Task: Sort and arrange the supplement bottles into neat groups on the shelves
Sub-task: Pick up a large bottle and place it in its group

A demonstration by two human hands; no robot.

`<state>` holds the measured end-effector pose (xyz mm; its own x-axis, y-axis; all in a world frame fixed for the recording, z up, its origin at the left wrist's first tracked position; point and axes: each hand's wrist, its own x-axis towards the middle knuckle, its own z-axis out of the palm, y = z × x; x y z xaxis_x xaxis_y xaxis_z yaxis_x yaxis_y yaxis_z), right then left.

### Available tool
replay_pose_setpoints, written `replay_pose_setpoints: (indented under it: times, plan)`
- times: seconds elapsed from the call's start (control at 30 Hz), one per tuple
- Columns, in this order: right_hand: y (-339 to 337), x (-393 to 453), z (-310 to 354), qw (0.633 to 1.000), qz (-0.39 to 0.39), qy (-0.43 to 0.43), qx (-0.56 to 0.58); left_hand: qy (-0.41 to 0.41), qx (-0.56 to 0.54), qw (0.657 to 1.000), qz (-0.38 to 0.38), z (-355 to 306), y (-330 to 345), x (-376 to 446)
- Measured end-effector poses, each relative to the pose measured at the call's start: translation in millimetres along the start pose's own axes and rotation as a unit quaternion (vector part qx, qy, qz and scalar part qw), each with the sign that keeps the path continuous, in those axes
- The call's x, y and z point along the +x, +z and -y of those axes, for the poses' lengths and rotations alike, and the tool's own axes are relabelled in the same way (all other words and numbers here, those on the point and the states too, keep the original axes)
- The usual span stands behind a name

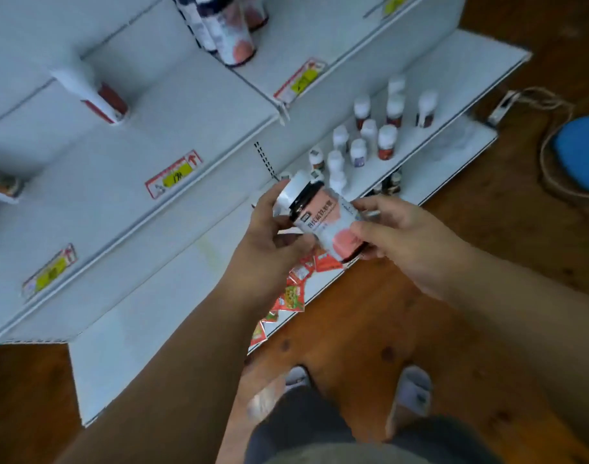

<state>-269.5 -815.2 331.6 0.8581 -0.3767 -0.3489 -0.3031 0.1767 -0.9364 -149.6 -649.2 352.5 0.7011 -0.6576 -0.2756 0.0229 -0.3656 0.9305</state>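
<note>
Both my hands hold one supplement bottle with a white cap, dark neck and pink-and-white label, tilted in front of the white shelves. My left hand grips its cap end from the left. My right hand grips its base end from the right. Several small white-capped bottles stand in a loose cluster on the lower shelf beyond my hands. Taller bottles with the same pink label stand on an upper shelf. One bottle lies on its side on the left shelf.
Red snack packets lie along the front edge of the bottom shelf. Yellow price tags mark the shelf edges. A blue stool and a coiled cord with a power strip sit on the wooden floor at right. My feet in slippers stand below.
</note>
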Motion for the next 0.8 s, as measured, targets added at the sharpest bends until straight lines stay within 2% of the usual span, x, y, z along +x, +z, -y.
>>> replay_pose_setpoints:
  times: [0.13, 0.27, 0.4, 0.5, 0.57, 0.67, 0.8]
  plan:
    - [-17, -4, 48, 1.0, 0.003, -0.005, -0.019, 0.04, 0.006, 0.999, -0.007, -50, 1, 2]
    - [-11, 12, 95, 0.993, -0.015, -0.055, -0.106, 0.072, 0.03, 0.997, -0.025, -87, -20, 22]
    - [-8, 39, 140, 0.948, -0.043, -0.135, -0.286, 0.099, 0.047, 0.993, -0.046, -115, -36, 55]
    - [-11, 61, 167, 0.925, -0.079, -0.172, -0.329, 0.119, 0.072, 0.989, -0.057, -137, -43, 81]
    - [-15, 81, 183, 0.916, -0.076, -0.181, -0.349, 0.132, 0.081, 0.985, -0.07, -151, -43, 100]
    - [-25, 119, 203, 0.918, -0.048, -0.156, -0.361, 0.139, 0.068, 0.979, -0.132, -161, -37, 135]
    - [-41, 188, 213, 0.921, -0.016, -0.17, -0.35, 0.096, 0.009, 0.962, -0.256, -153, -24, 185]
